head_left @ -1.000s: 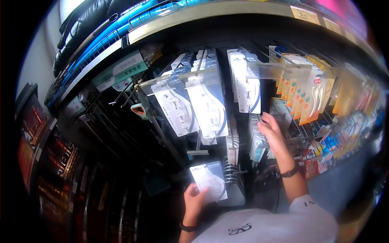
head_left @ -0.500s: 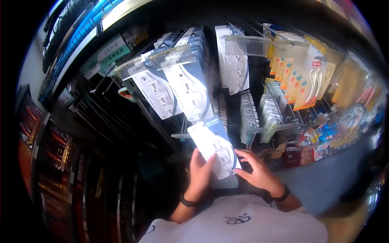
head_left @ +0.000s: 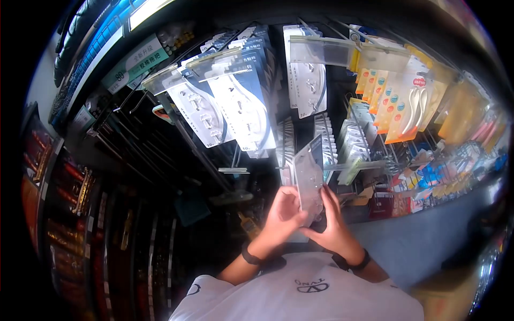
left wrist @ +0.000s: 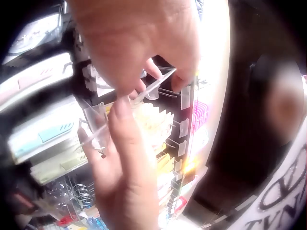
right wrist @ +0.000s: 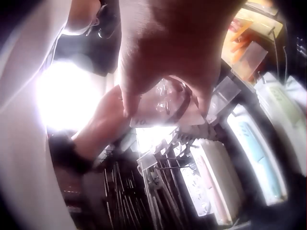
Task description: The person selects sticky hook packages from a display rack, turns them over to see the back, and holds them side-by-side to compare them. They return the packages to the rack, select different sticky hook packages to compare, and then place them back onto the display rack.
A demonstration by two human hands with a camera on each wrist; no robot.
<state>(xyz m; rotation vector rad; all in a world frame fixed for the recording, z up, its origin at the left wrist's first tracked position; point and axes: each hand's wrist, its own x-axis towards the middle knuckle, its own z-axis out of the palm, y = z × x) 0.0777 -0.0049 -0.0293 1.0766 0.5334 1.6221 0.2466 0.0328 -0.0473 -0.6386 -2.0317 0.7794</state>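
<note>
A carded blister pack of clear hooks stands tilted in front of my chest, its face turned partly aside. My left hand holds its left edge near the lower end, thumb toward the front. On the opposite edge, my right hand grips with fingers along the side and thumb low. The left wrist view shows the pack nearly edge-on between both hands. From the right wrist, clear hooks show on the pack between thumb and fingers. Similar hook packs hang just ahead on the rack.
Orange-and-white carded packs hang to the right. Lower rows of small white packs hang on prongs behind the held pack. A green price sign sits at upper left. Dark shelves with red and gold packages line the left side.
The right hand has come down from the rack and joined the left on the pack. The pack has been raised, shifted right and turned more edge-on. The view has shifted too.
</note>
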